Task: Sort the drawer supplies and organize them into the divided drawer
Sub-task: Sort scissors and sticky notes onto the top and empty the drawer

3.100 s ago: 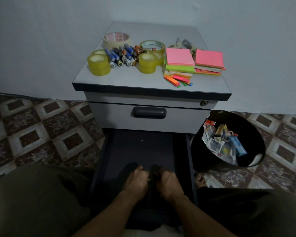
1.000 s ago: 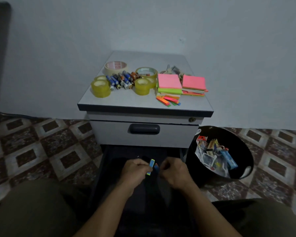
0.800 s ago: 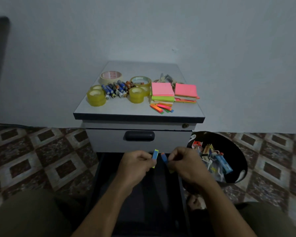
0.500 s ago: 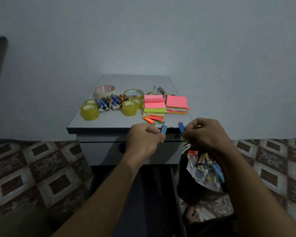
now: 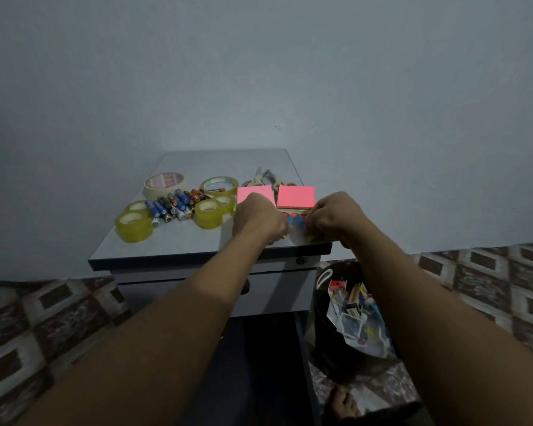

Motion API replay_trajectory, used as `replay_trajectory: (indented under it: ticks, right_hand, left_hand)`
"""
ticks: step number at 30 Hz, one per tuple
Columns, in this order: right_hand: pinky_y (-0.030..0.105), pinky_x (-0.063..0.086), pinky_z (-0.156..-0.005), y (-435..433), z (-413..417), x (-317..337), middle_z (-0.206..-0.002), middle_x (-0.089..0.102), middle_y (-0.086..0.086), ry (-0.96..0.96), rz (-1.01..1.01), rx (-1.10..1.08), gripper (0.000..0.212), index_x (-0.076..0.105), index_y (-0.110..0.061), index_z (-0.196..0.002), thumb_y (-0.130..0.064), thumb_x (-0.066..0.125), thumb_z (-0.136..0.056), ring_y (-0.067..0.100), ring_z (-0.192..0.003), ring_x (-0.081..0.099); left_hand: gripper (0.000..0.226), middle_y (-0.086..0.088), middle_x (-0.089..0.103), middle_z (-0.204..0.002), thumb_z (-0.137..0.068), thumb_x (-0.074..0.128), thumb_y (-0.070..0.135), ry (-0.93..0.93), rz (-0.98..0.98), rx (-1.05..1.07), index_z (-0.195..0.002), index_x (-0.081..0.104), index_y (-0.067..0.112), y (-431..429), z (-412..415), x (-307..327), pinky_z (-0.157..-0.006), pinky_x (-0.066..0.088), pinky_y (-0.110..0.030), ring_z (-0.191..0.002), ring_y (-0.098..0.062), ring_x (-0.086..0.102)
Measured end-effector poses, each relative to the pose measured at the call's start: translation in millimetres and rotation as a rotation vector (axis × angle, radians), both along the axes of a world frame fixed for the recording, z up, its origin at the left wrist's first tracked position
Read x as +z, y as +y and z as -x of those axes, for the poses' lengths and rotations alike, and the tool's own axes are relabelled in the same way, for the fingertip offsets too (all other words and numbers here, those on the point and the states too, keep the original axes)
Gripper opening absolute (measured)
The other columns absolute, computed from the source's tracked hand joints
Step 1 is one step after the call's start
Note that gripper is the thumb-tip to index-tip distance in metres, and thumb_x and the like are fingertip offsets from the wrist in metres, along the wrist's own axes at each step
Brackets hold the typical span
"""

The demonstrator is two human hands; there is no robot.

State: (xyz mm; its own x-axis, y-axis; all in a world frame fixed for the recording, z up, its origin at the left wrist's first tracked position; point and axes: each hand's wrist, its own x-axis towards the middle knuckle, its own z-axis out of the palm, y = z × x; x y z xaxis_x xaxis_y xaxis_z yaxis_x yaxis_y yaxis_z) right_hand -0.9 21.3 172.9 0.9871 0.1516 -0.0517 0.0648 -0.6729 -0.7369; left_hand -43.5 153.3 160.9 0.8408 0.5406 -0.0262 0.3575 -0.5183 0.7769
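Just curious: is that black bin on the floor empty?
No. The black bin holds a heap of small packets and papers.

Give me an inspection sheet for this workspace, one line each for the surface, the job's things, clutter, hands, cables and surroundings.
Surface: grey cabinet top, supplies grouped at the back half.
Job's things: yellow tape rolls, batteries between them, pink sticky note pads, scissors behind the pads, small coloured tabs between the hands.
Clutter: black bin on the floor, holding packaging scraps.
Hands: left hand and right hand both at the tabs by the front edge; grip unclear.
Cables: nothing seen.
Surroundings: plain wall, patterned floor tiles, dim light.
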Motion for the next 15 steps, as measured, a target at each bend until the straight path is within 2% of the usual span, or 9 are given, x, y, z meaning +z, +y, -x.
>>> replay_trajectory:
  ticks: [4,6,8,10,12,15]
  right_hand:
    - [0.042,0.062,-0.077,3,-6,2,-0.079,0.074,0.016,0.058,0.033,-0.009,0.018,0.076,0.0,-0.088,-0.005,0.08,-0.071,0.027,-0.071,0.073]
    - [0.037,0.062,-0.077,5,-9,2,-0.077,0.075,0.014,0.061,0.084,-0.001,0.017,0.077,-0.002,-0.088,-0.007,0.08,-0.072,0.023,-0.065,0.072]
    - [0.038,0.062,-0.074,8,-12,2,-0.077,0.074,0.012,0.004,0.132,-0.015,0.019,0.076,-0.004,-0.088,-0.01,0.079,-0.07,0.024,-0.069,0.073]
    - [0.033,0.061,-0.064,9,-14,2,-0.081,0.072,0.01,-0.049,0.184,-0.019,0.021,0.072,-0.006,-0.088,-0.014,0.078,-0.071,0.024,-0.071,0.072]
    - [0.025,0.054,-0.052,10,-13,3,-0.085,0.071,0.008,-0.06,0.228,-0.01,0.022,0.069,-0.008,-0.09,-0.017,0.078,-0.071,0.021,-0.072,0.069]
    - [0.021,0.045,-0.047,12,-13,3,-0.088,0.069,0.007,-0.072,0.268,0.007,0.026,0.068,-0.011,-0.093,-0.02,0.077,-0.07,0.02,-0.072,0.066]
  left_hand:
    - [0.021,-0.01,0.072,-0.07,-0.068,0.086,0.014,0.062,-0.065,-0.04,-0.078,0.07,0.003,-4,-4,4,-0.042,0.045,-0.021,-0.047,-0.022,0.062]
    - [0.025,-0.009,0.071,-0.075,-0.067,0.086,0.015,0.085,-0.122,-0.058,-0.08,0.068,0.004,-5,-4,6,-0.041,0.042,-0.021,-0.054,-0.022,0.064]
    - [0.033,-0.007,0.065,-0.079,-0.067,0.086,0.018,0.089,-0.205,-0.081,-0.085,0.062,0.005,-6,-4,10,-0.042,0.037,-0.022,-0.068,-0.024,0.065]
    - [0.038,-0.007,0.058,-0.083,-0.069,0.084,0.018,0.091,-0.298,-0.108,-0.09,0.054,0.008,-9,-3,14,-0.046,0.035,-0.027,-0.078,-0.025,0.059]
    - [0.037,-0.009,0.055,-0.089,-0.073,0.081,0.016,0.111,-0.367,-0.132,-0.093,0.05,0.009,-11,-2,16,-0.056,0.04,-0.031,-0.082,-0.025,0.055]
    - [0.038,-0.011,0.058,-0.097,-0.074,0.081,0.016,0.134,-0.42,-0.153,-0.098,0.053,0.009,-10,-3,17,-0.065,0.043,-0.031,-0.087,-0.027,0.057]
